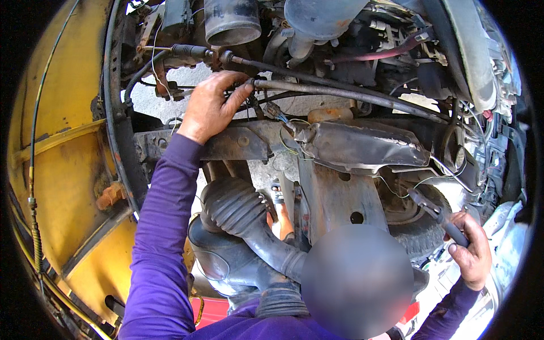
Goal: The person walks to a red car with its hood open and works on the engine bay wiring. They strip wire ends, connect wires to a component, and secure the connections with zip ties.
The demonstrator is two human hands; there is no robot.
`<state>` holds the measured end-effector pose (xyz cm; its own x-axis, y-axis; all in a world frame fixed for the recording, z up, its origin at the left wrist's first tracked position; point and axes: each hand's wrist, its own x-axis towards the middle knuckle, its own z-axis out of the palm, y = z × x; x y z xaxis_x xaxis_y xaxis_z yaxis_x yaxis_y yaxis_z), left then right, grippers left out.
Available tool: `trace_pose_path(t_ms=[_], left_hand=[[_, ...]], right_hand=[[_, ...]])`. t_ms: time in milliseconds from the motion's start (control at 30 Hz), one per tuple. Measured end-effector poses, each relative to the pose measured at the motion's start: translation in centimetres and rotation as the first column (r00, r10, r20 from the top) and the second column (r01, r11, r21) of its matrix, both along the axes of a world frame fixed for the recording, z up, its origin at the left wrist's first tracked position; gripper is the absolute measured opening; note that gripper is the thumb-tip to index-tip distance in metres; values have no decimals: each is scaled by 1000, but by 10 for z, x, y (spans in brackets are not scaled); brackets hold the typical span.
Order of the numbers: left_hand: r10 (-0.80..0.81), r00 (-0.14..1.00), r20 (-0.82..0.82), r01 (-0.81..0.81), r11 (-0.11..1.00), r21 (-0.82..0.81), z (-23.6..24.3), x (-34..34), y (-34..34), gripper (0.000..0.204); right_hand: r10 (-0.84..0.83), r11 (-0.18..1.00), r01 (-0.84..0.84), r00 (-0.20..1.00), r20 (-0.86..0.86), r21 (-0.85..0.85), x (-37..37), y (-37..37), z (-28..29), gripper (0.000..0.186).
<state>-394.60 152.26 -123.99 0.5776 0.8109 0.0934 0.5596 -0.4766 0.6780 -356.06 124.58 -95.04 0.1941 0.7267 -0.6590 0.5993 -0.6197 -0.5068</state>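
My left hand [214, 107] pinches the left end of a long ribbed grey conduit [340, 90], its thumb and fingers closed there. From that end the conduit slopes down to the right across the engine bay. Raised at the right, my right hand [471, 249] is wrapped around the dark handle of a hand tool [452, 231] with a grey metal head. The tool's exact kind is hard to make out. Just below my left hand, loose thin wires and a connector [276, 111] hang beside a dark, dented metal cover [365, 144].
A yellow body panel [62, 170] with a cable [35, 153] stands on the left. Below are a ribbed black air hose [232, 204] and a steel frame member [345, 198]. A tyre [422, 232] sits near the tool. A blurred round area covers the lower middle.
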Motion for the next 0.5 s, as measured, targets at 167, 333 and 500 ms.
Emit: trace_pose_path(t_ms=[167, 333, 500], left_hand=[[147, 985, 89, -154, 985, 76, 47, -11, -19, 17], [310, 948, 68, -313, 948, 51, 80, -35, -64, 15], [373, 927, 42, -372, 928, -30, 98, -67, -107, 16]], right_hand=[[-32, 999, 32, 999, 1, -30, 8, -19, 3, 54], [-183, 981, 188, 979, 86, -50, -2, -56, 21, 56], [-228, 974, 219, 945, 234, 63, -6, -132, 36, 38]])
